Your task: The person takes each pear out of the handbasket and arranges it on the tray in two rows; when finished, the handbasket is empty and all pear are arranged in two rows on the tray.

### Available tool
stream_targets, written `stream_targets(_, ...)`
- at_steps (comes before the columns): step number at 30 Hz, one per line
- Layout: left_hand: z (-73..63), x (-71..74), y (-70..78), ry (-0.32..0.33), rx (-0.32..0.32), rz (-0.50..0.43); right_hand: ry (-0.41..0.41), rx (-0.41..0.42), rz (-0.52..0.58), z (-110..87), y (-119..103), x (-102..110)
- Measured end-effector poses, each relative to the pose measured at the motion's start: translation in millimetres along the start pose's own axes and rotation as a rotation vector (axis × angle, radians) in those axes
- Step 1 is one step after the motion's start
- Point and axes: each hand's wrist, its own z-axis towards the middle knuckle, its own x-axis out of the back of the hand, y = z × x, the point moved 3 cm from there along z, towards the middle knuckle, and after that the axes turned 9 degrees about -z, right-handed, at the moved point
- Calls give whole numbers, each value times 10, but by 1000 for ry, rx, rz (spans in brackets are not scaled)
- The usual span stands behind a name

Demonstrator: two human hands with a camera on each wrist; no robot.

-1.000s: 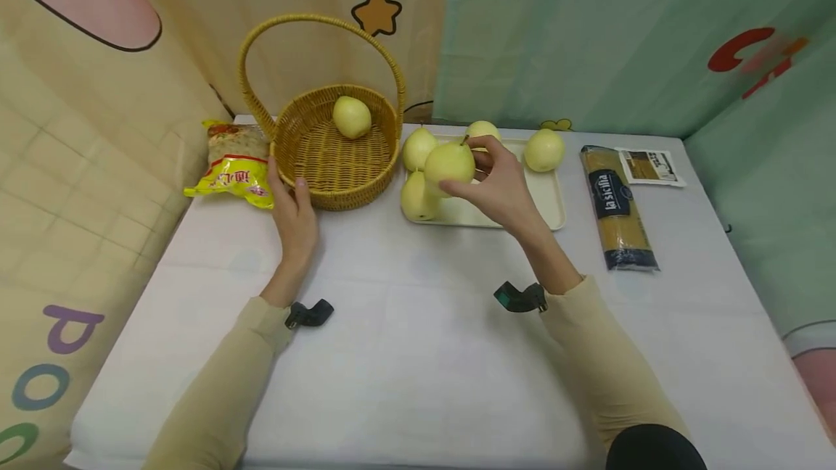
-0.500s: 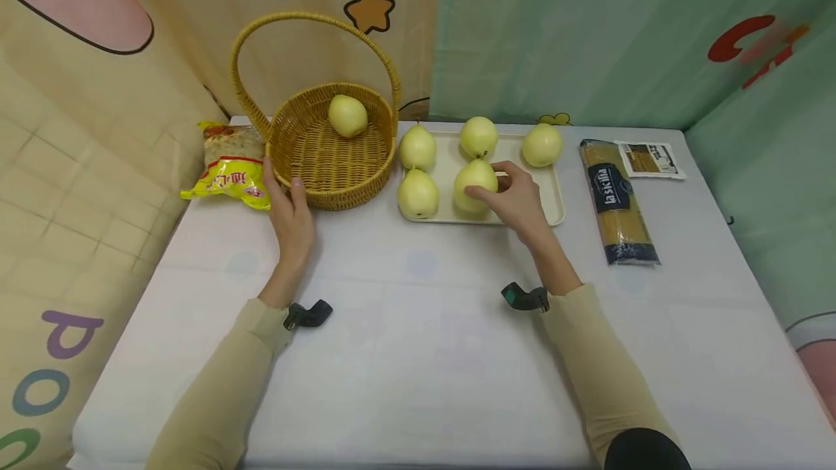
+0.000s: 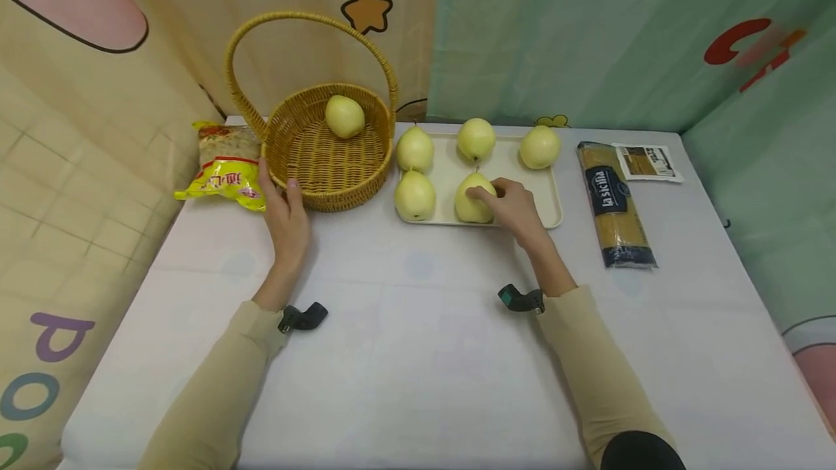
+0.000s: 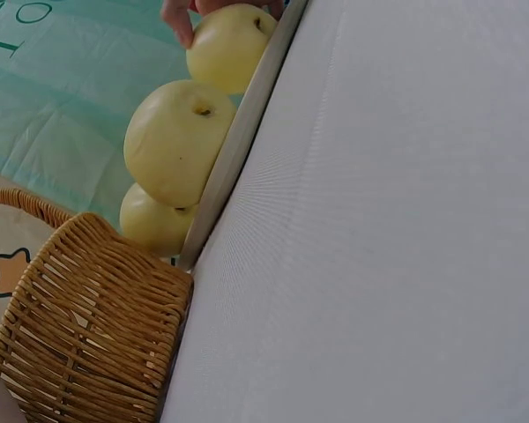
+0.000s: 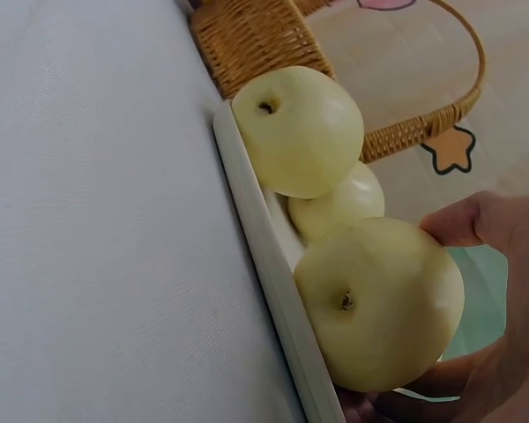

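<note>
In the head view my right hand (image 3: 516, 212) pinches a pale yellow-green pear (image 3: 474, 199) at the front of a cream tray (image 3: 522, 215). The right wrist view shows thumb and fingers around that pear (image 5: 379, 308), which sits at the tray's rim. Several other pears stand on the tray, among them a front-left pear (image 3: 415, 196) beside the held one. My left hand (image 3: 287, 231) rests against the near left side of a wicker basket (image 3: 339, 191), its fingers fairly straight. One pear (image 3: 345, 117) lies inside the basket, towards the back.
A yellow snack bag (image 3: 227, 169) lies left of the basket, close to it. Right of the tray are a pasta packet (image 3: 614, 209) and a small sachet (image 3: 648, 163). The basket's tall arched handle (image 3: 310, 17) stands up. Curtains hang behind the white table (image 3: 392, 361).
The right hand has carried its pear from above the tray's left end rightwards and down onto the tray's front middle. My left hand has stayed at the basket.
</note>
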Motion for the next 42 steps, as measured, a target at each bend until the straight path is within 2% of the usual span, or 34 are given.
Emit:
stream_targets(10, 0, 4, -4, 0, 2, 8, 18, -9, 20, -13, -4, -25)
stream_targets(19, -3, 5, -5, -3, 4, 4, 30, 62, 93, -24, -80, -64)
stream_targets(27, -6, 8, -3, -8, 2, 1, 8, 63, 69, -19, -111, -92)
stream_targets(35, -6, 14, -12, 1, -10, 12, 42, 84, -5, -20, -62, -23)
stream_targets(42, -2, 3, -9, -1, -17, 10, -15, 67, -2, -30, -33, 49)
